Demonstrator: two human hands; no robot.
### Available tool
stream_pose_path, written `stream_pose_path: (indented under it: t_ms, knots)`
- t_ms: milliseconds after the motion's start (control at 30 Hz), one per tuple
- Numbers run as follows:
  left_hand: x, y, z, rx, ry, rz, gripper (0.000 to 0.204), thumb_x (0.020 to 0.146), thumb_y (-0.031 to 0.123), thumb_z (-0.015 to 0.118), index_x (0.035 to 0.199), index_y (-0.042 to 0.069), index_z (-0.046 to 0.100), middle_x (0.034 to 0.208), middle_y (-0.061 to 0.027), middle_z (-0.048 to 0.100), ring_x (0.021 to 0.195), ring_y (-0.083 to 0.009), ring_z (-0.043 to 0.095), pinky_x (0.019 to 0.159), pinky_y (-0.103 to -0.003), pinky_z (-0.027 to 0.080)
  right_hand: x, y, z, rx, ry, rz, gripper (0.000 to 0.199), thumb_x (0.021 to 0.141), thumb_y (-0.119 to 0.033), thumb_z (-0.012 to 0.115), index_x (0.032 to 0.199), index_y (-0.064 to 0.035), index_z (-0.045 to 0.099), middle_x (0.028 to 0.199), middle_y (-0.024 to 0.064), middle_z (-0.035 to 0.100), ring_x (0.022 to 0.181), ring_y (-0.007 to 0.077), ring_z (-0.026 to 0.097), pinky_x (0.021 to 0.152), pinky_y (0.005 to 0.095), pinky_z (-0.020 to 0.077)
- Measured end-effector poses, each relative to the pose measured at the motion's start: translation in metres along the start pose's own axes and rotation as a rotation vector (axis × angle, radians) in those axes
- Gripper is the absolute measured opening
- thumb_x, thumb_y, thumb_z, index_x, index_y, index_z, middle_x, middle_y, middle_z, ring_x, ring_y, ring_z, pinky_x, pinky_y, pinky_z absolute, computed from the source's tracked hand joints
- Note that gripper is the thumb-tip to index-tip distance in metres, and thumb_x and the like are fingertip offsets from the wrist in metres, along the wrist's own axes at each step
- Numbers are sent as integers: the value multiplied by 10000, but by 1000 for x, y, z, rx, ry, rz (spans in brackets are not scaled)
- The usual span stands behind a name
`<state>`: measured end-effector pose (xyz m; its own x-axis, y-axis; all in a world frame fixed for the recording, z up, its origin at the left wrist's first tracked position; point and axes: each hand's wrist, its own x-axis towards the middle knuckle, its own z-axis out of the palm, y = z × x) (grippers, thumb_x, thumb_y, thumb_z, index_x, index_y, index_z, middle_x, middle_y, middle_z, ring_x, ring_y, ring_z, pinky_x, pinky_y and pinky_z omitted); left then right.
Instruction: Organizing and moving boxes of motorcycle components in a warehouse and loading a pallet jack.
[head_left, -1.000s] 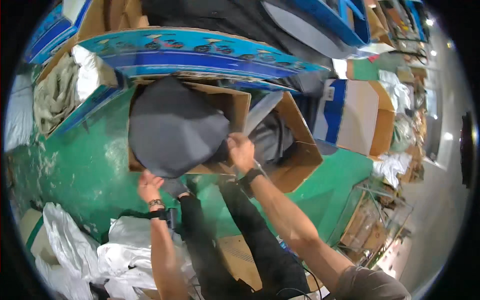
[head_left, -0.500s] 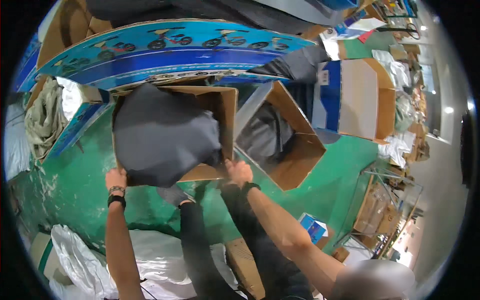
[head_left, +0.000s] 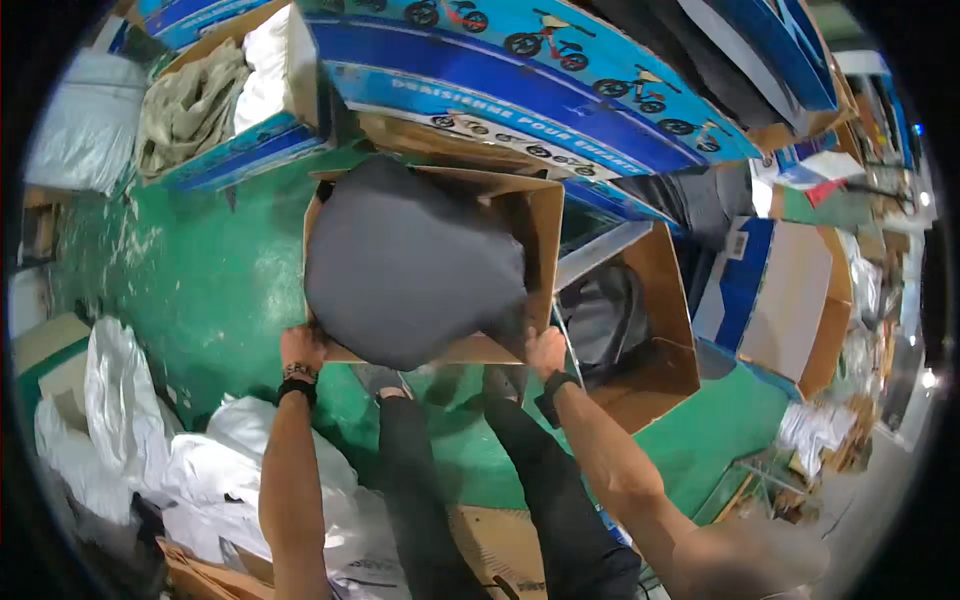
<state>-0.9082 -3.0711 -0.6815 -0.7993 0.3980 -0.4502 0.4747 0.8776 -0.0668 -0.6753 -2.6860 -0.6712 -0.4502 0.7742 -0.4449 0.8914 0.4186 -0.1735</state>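
My left hand (head_left: 303,347) is closed on the near left corner of an open cardboard box (head_left: 546,225). On the near right corner my right hand (head_left: 546,352) grips the same box, its fingers curled over the edge. A large dark grey piece of sheet material (head_left: 415,262) bulges from this box and covers most of its opening. What lies beneath it is hidden. Just right of my right hand stands a second open cardboard box (head_left: 650,402) holding folded black material (head_left: 603,315).
A long blue printed box (head_left: 600,130) with bicycle pictures runs across the back. Far left, a box (head_left: 240,150) holds tan and white cloth. White plastic sacks (head_left: 215,465) lie near my left arm. An opened blue-and-white carton (head_left: 780,290) stands right. The floor (head_left: 235,290) is green.
The view has swung, so the scene sits tilted and the gripped box appears further right. Both hands keep hold of its near corners. Both my shoes now show beyond the box's near edge.
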Motion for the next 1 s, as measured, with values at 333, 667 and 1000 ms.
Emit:
stream_pose_path:
  t_ms: [333, 667, 1000]
  knots:
    - [-207, 114, 91, -572, -48, -752, 287, 752, 299, 646, 628, 40, 645, 662, -144, 641, 638, -329, 628, 617, -445, 499, -6, -18, -39, 1076, -354, 30, 556, 907, -430, 582, 1192, 42, 510, 1082, 122, 529, 965, 231, 558, 772, 399, 568]
    - [-240, 299, 49, -1025, 9, -1183, 486, 853, 329, 591, 597, -84, 587, 664, -262, 624, 629, -418, 606, 604, -467, 487, -178, 35, 27, 233, -711, -359, 603, 796, -412, 639, 1091, 108, 559, 1037, 289, 641, 1020, 392, 608, 904, 402, 442]
    - [-258, 93, 36, -742, 593, -1070, 651, 797, 308, 650, 1340, 35, 416, 1171, -237, 518, 1104, -418, 504, 930, -457, 430, -185, 24, 57, -63, -436, -293, 462, 820, -377, 570, 780, 80, 628, 822, 308, 634, 809, 456, 629, 726, 472, 511]
